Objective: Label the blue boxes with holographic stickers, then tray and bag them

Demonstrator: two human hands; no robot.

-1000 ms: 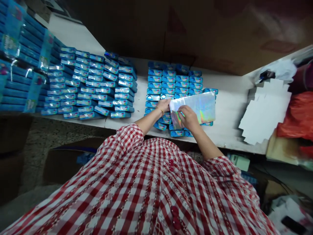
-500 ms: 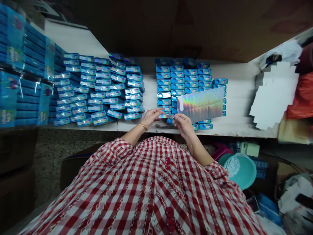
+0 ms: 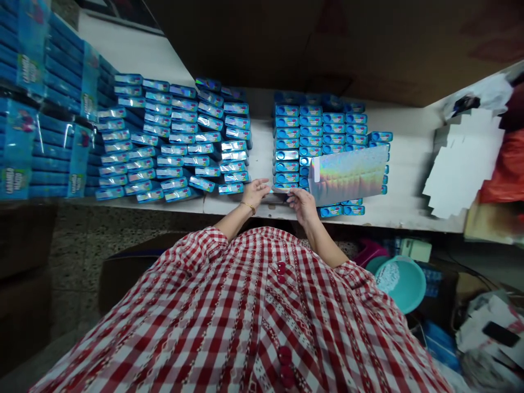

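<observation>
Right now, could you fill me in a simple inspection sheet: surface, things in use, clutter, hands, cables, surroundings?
Surface: white table, bare between the blocks of boxes.
Things in use: blue boxes in a left block and a right block; shiny sheet lying over part of the right block; narrow strip between the hands.
Clutter: white cards and red bag at right.
Hands: right hand pinches the strip; left hand is at its other end, grip unclear.
Cables: thin dark line at lower right, possibly a cord.
Surroundings: brown panel beyond the boxes; teal basin below the table.
</observation>
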